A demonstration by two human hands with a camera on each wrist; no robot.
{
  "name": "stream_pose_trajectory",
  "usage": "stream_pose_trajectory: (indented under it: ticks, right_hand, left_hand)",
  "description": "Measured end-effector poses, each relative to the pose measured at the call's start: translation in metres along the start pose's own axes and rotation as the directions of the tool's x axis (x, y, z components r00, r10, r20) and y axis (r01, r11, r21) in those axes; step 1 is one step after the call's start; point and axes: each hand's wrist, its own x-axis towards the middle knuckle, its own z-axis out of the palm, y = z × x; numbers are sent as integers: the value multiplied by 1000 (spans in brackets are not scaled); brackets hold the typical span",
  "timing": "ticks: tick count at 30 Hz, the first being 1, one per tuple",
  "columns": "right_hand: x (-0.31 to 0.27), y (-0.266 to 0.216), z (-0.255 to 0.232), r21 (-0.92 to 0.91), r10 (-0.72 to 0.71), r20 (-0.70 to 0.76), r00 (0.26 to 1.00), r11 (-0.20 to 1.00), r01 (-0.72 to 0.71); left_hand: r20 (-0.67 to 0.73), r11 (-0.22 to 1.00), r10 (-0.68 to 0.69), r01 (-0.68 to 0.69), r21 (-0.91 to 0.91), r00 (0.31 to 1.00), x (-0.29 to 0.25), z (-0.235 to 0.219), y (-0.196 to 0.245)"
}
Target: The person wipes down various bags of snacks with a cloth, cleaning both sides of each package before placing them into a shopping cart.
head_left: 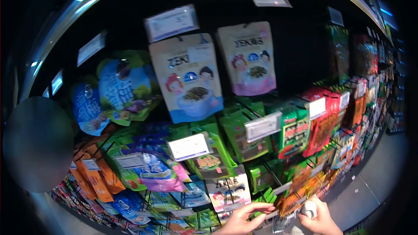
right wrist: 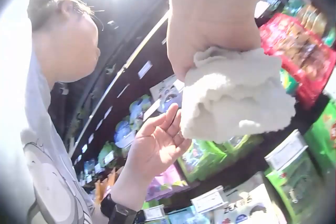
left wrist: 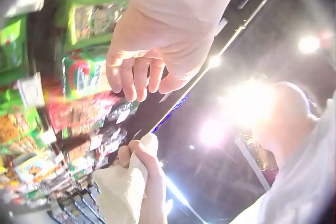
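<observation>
The left hand (head_left: 241, 222) is raised with its fingers straight and loosely spread, holding nothing; its fingertips lie against the lower hanging packets of the snack rack (head_left: 265, 209), and the right wrist view shows the palm turned up, released, with a dark watch (right wrist: 119, 214) on that wrist. Just to its right, near but apart from it, the right hand (head_left: 320, 219) is clenched around a bunched white cloth (head_left: 309, 209). The cloth sits inside that fist, a rounded wad showing above the curled fingers in the head view, and it bulges out below the knuckles in the right wrist view (right wrist: 233, 95).

Above and to the left of the left hand hang orange packets (head_left: 93, 178) and blue-green bags (head_left: 124, 85). Straight above both hands hang two pale pouches with cartoon children (head_left: 189, 76), one blue-bottomed, one pink-bottomed, with white price tags (head_left: 189, 146) clipped to the pegs in front of them. Above and to the right of the right hand are green packets (head_left: 296, 132) and red ones (head_left: 324, 117), and the shelf rows run on further right into the aisle
</observation>
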Motion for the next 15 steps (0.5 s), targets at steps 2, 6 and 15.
stream_pose_trajectory:
  ticks: [2, 6, 15]
  right_hand:
    - [37, -30, -16, 724, 47, 24, 999, 688, -50]
    - [106, -79, -38, 825, -158, -214, 964, 499, 265]
    - [224, -149, -88, 947, -89, -306, 948, 73, 313]
  left_hand:
    - [-42, 974, 168, -160, 158, 985, -6, -36, 25]
    - [-226, 931, 351, -313, 186, 909, -20, -75, 79]
    - [-338, 879, 472, -405, 253, 814, 11, -134, 166]
